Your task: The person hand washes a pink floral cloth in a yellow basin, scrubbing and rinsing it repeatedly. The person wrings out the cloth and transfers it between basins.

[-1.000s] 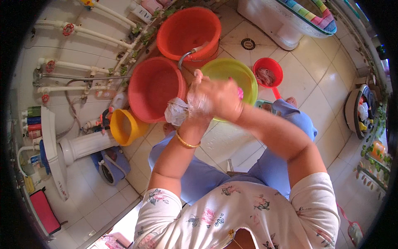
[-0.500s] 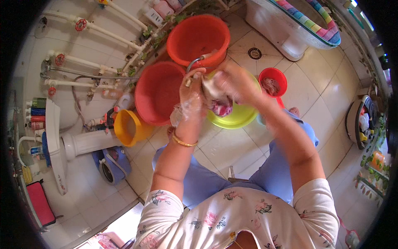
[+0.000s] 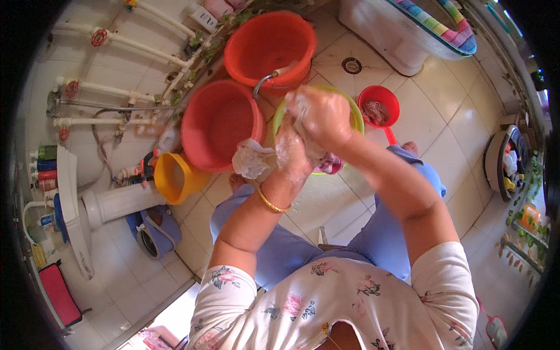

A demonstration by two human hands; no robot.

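My left hand and my right hand are pressed together, both soapy, gripping a wet cloth over a green basin. A pale bunched end of the cloth sticks out to the left of my left hand, and a pinkish part shows under my right wrist. A gold bangle circles my left wrist. Most of the basin is hidden behind my hands.
Two red tubs stand beyond the basin, a tap spout between them. A yellow jug lies at left, a red scoop at right. White pipes run along the left wall; a washing machine stands at top right.
My hands have rubbed the cloth back and forth over the basin; my right hand now sits on top of the left, and the view has tilted slightly.
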